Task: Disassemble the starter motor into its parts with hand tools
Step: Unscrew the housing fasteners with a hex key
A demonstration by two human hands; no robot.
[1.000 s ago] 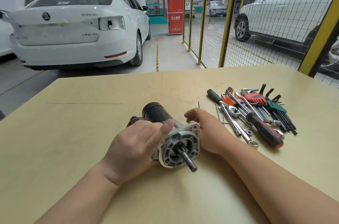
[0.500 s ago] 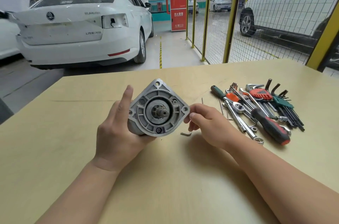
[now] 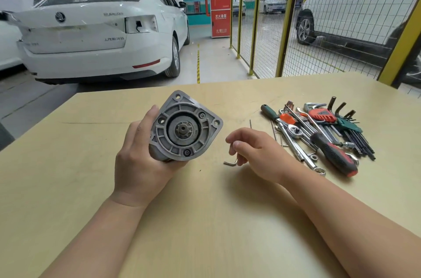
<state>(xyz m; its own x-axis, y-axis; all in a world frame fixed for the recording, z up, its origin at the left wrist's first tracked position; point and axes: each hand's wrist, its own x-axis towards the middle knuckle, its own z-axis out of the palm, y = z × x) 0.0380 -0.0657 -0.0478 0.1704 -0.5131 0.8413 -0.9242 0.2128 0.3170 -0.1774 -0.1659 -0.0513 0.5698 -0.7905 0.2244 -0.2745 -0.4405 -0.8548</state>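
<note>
Beyond the left hand [image 3: 139, 163], past the pale table [image 3: 68, 163], a white car [image 3: 98, 34] stands on grey floor [image 3: 216, 59]. Beyond the right hand [image 3: 257, 154] runs a yellow mesh fence [image 3: 286, 27]. A red cabinet [image 3: 220, 2] stands far off between them.

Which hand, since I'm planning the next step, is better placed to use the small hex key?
Right. The right hand curls its fingers at the hex key; the left hand has its grip on the starter motor.
</note>
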